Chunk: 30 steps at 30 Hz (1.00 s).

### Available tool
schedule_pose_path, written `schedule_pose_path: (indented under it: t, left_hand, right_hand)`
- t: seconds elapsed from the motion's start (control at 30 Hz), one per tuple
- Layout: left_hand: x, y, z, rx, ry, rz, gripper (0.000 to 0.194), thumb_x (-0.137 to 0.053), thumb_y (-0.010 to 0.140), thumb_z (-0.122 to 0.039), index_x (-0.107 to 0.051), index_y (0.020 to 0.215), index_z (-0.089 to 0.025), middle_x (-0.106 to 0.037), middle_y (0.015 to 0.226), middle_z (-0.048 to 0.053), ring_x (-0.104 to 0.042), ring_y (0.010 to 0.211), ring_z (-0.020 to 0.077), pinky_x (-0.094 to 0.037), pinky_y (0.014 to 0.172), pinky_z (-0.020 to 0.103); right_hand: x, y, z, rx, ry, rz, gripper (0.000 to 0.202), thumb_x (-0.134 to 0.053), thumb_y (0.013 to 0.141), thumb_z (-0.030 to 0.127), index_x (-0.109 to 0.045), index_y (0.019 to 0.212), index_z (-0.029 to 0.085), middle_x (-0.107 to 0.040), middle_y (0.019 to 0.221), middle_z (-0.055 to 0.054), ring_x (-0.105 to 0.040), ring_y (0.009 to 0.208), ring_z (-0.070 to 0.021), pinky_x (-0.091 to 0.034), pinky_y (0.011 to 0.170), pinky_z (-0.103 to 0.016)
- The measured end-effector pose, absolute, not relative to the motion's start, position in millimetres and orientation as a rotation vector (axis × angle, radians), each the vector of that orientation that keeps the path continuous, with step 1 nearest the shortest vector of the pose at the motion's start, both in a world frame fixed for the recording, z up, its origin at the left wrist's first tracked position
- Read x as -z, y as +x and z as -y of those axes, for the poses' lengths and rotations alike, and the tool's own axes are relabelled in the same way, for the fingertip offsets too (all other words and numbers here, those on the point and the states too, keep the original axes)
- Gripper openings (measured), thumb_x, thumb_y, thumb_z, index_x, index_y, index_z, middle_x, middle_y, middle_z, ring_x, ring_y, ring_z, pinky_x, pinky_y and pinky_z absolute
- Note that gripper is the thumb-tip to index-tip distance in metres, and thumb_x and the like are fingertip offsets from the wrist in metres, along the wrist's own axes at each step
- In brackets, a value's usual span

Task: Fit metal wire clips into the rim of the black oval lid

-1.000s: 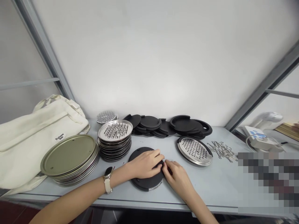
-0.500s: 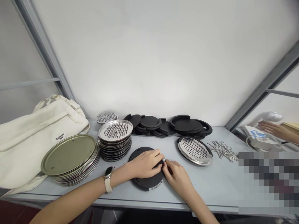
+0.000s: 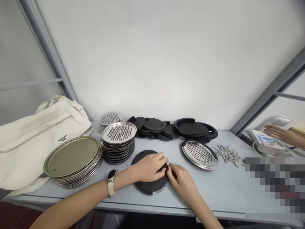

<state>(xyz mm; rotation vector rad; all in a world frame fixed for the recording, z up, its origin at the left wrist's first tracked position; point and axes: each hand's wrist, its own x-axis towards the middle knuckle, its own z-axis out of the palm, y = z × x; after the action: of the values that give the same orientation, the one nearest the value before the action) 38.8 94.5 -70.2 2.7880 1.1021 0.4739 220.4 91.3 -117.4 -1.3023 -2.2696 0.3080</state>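
Observation:
A round black disc (image 3: 150,187) with a metal rim showing at its lower right lies near the table's front edge. My left hand (image 3: 151,166) rests across it, fingers bent and closed at its right edge around a small metal piece (image 3: 167,163). From the right, my right hand (image 3: 180,178) pinches at the same small piece, its fingertips touching those of my left hand. Much of the disc's top is hidden under my left hand. To the right lies a perforated metal disc (image 3: 200,155) with a black rim part.
Left are olive lids (image 3: 72,157), stacked grater discs (image 3: 119,133), another grater disc (image 3: 109,119) and a cream bag (image 3: 30,133). Black round parts (image 3: 153,125) line the wall; metal clips (image 3: 228,155) lie right. Another person's hand (image 3: 277,132) is beside a white device (image 3: 264,141).
The whole view has shifted slightly, moving the objects a little to the right in the picture. Both hands keep the same grip at the disc's edge.

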Motion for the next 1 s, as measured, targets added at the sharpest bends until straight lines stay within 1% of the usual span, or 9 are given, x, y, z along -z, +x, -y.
schedule_pose_path:
  t: [1.0]
  left_hand:
    - [73.5, 38.0, -94.5, -0.476, 2.808, -1.123, 0.009, -0.042, 0.089, -0.023, -0.044, 0.095, -0.017, -0.049, 0.091, 0.005, -0.051, 0.075, 0.0164, -0.041, 0.069, 0.029]
  right_hand:
    - [119.5, 221.0, -91.6, -0.250, -1.287, 2.285, 0.029, -0.033, 0.093, 0.029, -0.044, 0.068, 0.021, -0.054, 0.060, -0.002, -0.050, 0.058, -0.0168, -0.032, 0.055, -0.026]
